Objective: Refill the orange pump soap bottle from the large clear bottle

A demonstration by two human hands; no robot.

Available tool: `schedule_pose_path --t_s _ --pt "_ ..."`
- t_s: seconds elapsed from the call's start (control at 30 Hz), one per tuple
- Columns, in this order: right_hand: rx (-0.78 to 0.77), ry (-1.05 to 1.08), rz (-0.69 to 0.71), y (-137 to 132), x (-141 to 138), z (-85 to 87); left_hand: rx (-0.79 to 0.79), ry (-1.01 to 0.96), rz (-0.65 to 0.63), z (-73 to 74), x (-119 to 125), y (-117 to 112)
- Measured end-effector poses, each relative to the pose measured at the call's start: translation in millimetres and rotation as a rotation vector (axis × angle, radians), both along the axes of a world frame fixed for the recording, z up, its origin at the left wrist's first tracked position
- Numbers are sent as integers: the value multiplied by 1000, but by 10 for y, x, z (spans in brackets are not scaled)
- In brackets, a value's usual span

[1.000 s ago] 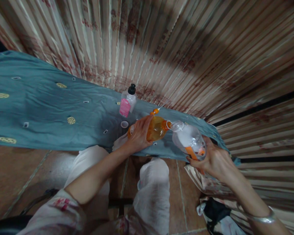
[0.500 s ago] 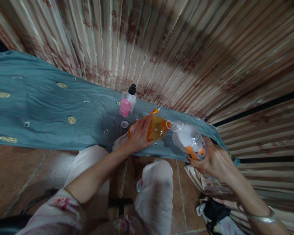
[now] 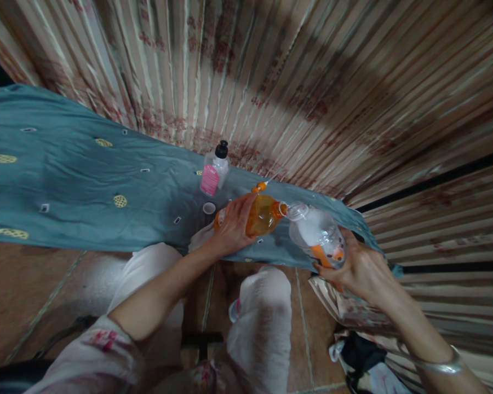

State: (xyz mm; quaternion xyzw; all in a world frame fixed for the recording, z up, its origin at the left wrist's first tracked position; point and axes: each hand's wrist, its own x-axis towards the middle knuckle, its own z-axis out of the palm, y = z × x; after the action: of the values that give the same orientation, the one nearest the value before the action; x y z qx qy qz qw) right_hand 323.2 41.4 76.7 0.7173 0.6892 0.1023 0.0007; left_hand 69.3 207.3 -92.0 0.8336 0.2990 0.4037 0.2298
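My left hand (image 3: 236, 223) is wrapped round an orange see-through bottle (image 3: 263, 216), which is tipped on its side with its neck to the right. That neck meets the open mouth of a clear plastic bottle (image 3: 315, 230) with an orange label. Closed round the lower part of the clear bottle is my right hand (image 3: 359, 268), which tilts it toward the orange one. Just behind my left hand lies an orange and white pump top (image 3: 262, 186) with a thin tube. A small white cap (image 3: 208, 208) rests left of the orange bottle.
A clear bottle with a pink label and black pump (image 3: 214, 171) stands toward the back of the table with a teal cloth (image 3: 82, 180). Pleated curtains (image 3: 246, 71) hang right behind it. Dark and pale cloth items (image 3: 361, 355) lie low on the right.
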Motion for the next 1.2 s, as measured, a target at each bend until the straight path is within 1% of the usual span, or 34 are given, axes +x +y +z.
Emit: schedule_pose_path --t_s 0.23,0.43,0.63,0.77,0.93,1.2 --pt "3 12 3 2 -10 -2 -29 2 -7 2 -5 -2" --pt "5 20 -29 2 -15 -6 -26 11 -12 22 -6 -15" --pt "17 18 -25 13 -25 -13 -14 5 -14 22 -6 -11" --pt "19 11 -18 13 -19 -21 -37 25 -5 23 -8 -9" --pt "11 12 -1 9 -19 -6 -30 19 -8 28 -10 -4" --pt "-8 26 -20 7 -24 11 -28 1 -13 29 -10 -7"
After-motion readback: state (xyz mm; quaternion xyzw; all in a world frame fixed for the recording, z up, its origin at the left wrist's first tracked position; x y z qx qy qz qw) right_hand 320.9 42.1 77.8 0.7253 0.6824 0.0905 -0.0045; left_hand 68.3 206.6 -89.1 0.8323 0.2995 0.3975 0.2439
